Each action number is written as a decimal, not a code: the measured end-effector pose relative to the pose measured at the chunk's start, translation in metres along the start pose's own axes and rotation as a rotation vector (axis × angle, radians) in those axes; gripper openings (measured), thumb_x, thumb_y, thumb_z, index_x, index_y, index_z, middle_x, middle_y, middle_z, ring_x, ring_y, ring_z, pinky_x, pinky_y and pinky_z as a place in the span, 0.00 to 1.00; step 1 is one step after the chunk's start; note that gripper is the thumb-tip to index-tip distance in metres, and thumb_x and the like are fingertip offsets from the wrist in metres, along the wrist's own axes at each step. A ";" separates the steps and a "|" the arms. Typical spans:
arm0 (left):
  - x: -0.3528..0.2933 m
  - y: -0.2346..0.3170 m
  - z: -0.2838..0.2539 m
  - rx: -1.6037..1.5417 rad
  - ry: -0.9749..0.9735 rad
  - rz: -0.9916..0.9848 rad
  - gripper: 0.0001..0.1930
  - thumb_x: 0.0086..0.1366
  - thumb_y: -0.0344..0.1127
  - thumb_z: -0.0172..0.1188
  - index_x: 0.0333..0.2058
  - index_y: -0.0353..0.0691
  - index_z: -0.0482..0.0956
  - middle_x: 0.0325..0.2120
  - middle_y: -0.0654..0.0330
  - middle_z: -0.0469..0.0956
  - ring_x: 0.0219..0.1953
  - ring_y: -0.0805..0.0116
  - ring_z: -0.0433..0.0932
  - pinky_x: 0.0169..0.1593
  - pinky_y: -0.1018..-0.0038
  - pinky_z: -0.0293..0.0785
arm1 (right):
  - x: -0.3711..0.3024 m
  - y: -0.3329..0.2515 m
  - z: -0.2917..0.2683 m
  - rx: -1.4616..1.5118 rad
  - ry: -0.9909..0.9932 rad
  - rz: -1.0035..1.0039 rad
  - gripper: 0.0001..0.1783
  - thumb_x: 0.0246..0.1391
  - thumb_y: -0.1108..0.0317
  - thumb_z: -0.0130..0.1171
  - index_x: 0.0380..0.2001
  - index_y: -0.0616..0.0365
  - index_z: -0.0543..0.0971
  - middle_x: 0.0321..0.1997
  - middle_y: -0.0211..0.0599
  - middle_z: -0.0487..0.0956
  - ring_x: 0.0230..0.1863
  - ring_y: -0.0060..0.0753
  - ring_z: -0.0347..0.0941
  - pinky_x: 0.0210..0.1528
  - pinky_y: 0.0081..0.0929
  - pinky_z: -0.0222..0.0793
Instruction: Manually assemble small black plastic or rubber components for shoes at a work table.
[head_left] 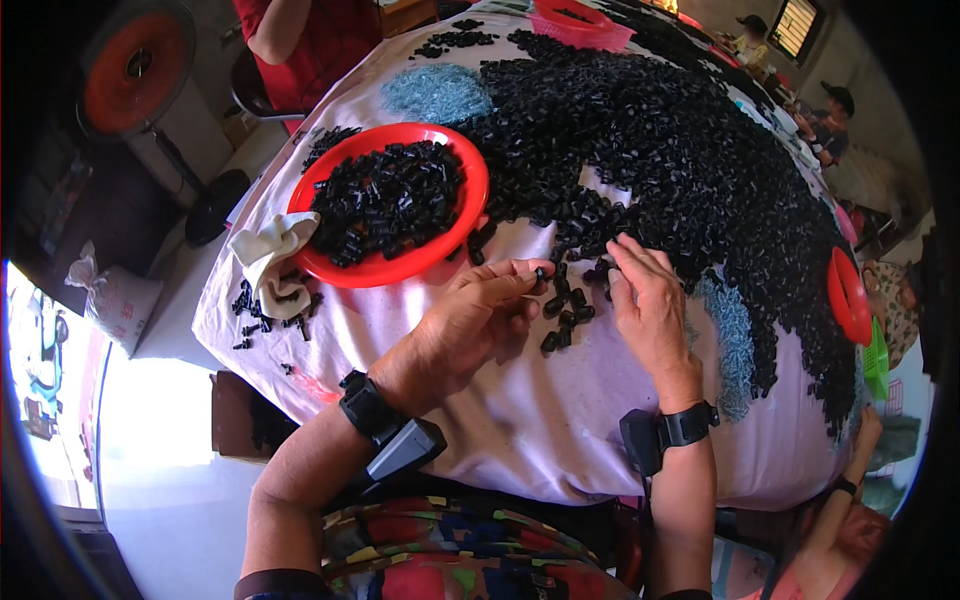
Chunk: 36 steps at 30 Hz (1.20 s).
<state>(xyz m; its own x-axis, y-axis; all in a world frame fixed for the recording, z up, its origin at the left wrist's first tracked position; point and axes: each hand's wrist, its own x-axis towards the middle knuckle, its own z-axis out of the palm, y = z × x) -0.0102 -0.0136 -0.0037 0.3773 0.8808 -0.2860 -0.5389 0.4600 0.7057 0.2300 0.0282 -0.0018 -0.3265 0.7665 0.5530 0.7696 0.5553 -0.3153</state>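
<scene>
My left hand (480, 318) is closed, with a small black plastic part (541, 273) pinched between thumb and fingertips. To its right, my right hand (650, 305) reaches to the near edge of a big heap of black plastic parts (620, 120). Its fingers are stretched out, the thumb apart from them, and the fingertips touch or hover over the parts there. Several loose black parts (566, 318) lie on the pale cloth between my hands. Left of them stands a red oval basin (375, 272) filled with the same kind of black parts.
A pale cloth (530, 420) covers the table. Two mounds of small bluish clear pieces (435, 92) (727, 345) lie by the heap. A whitish glove (268, 258) rests against the basin. A fan (137, 65) stands at left. Other people sit around the table, one in red (320, 50).
</scene>
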 end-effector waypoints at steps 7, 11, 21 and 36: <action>-0.001 0.002 0.001 -0.012 -0.007 0.003 0.13 0.75 0.36 0.56 0.53 0.39 0.77 0.28 0.65 0.76 0.24 0.76 0.74 0.21 0.77 0.69 | -0.001 -0.002 -0.004 0.083 -0.074 -0.032 0.15 0.53 0.78 0.60 0.44 0.63 0.86 0.49 0.45 0.85 0.49 0.48 0.79 0.53 0.40 0.77; 0.004 -0.001 -0.006 -0.036 -0.036 -0.002 0.12 0.74 0.35 0.58 0.52 0.39 0.79 0.34 0.67 0.76 0.29 0.78 0.73 0.26 0.78 0.70 | 0.000 -0.010 -0.002 0.096 -0.047 -0.027 0.14 0.53 0.77 0.61 0.44 0.61 0.86 0.47 0.43 0.84 0.49 0.47 0.78 0.52 0.39 0.76; 0.011 -0.009 -0.014 -0.011 -0.086 0.019 0.12 0.74 0.32 0.57 0.52 0.36 0.79 0.37 0.69 0.78 0.33 0.80 0.75 0.35 0.83 0.73 | 0.001 -0.018 0.001 0.023 -0.192 -0.101 0.08 0.52 0.74 0.64 0.38 0.58 0.85 0.36 0.40 0.80 0.44 0.46 0.75 0.49 0.41 0.74; 0.000 -0.009 0.003 -0.003 -0.097 0.034 0.13 0.73 0.29 0.58 0.54 0.35 0.79 0.41 0.65 0.80 0.36 0.81 0.77 0.41 0.84 0.74 | 0.001 -0.034 -0.005 0.502 -0.003 0.108 0.09 0.57 0.75 0.65 0.41 0.59 0.85 0.36 0.33 0.83 0.30 0.25 0.74 0.34 0.24 0.71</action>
<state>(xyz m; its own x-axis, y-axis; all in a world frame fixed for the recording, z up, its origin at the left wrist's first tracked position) -0.0030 -0.0175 -0.0077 0.4294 0.8812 -0.1976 -0.5552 0.4301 0.7118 0.2057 0.0081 0.0130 -0.2619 0.8284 0.4951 0.4410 0.5591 -0.7021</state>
